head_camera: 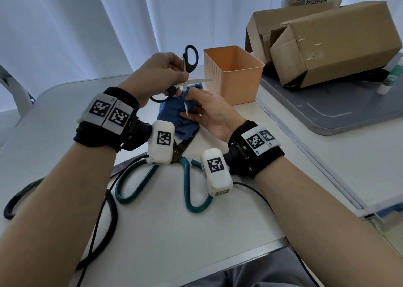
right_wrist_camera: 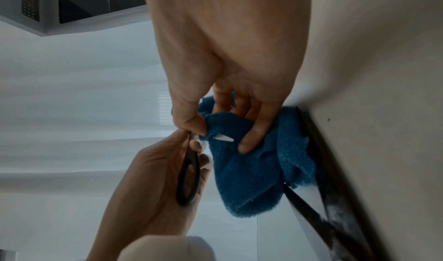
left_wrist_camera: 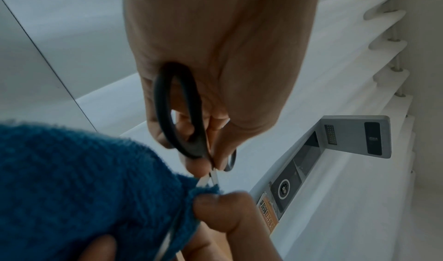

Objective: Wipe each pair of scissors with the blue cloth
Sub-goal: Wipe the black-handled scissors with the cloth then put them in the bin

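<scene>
My left hand [head_camera: 160, 73] gripped the black-handled scissors [head_camera: 187, 73] near the pivot, fingers curled round the handles, the blades spread wide apart above the table [head_camera: 218, 232]. My right hand [head_camera: 205, 112] pinched the blue cloth [head_camera: 172, 112] round the lower blade, thumb on one side and fingers on the other, with the bare tip poking out past the fold; the other blade stuck out sideways, uncovered. I judged this pair to be mid-wipe, one blade under the cloth and the other not yet reached. Nearer to me the teal-handled scissors [head_camera: 152, 184] lay flat on the table, their blades partly under the hanging cloth, and a dark-handled pair [head_camera: 21, 199] lay at my left; whether either had been wiped I could not tell. The orange bin [head_camera: 235, 86] stood just beyond my hands, its visible inside showing nothing in it, and an open cardboard box [head_camera: 327, 47] lay tipped on the side table, contents hidden.
</scene>
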A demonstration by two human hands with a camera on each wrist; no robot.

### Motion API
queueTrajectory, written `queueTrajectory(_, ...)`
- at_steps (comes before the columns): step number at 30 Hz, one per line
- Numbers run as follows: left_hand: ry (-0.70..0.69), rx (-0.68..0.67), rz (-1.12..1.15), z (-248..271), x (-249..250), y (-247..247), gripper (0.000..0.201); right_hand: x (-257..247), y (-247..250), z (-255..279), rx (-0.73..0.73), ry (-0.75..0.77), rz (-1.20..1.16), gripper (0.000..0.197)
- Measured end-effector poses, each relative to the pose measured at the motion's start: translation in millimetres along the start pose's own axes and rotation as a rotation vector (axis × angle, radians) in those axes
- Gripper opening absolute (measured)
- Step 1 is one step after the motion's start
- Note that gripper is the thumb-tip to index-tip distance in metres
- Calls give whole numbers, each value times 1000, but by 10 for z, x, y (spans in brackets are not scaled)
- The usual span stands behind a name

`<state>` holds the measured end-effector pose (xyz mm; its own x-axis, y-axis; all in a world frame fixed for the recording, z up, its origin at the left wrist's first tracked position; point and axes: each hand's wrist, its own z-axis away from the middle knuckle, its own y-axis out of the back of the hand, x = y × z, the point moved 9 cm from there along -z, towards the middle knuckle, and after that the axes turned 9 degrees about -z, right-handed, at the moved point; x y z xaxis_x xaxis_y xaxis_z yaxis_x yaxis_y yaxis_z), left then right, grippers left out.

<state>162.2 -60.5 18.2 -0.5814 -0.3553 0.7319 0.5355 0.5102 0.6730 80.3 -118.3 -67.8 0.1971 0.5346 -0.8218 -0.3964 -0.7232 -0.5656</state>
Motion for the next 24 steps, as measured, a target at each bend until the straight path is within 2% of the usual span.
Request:
queueTrajectory(3,-7,33,5,-4,13,39,14,-7,22,1,17,3,-23,6)
queueTrajectory(8,-9,-42,-20,15,12,-58,11,-20,14,-4,-1,31,-54,7)
queueTrajectory(16,-25,99,42,-6,11,155,11,44,-40,-23,-41,-16,13,5)
queueTrajectory(24,-21,174,76,4,11,245,13,34,-40,-24,-35,-16,15,7)
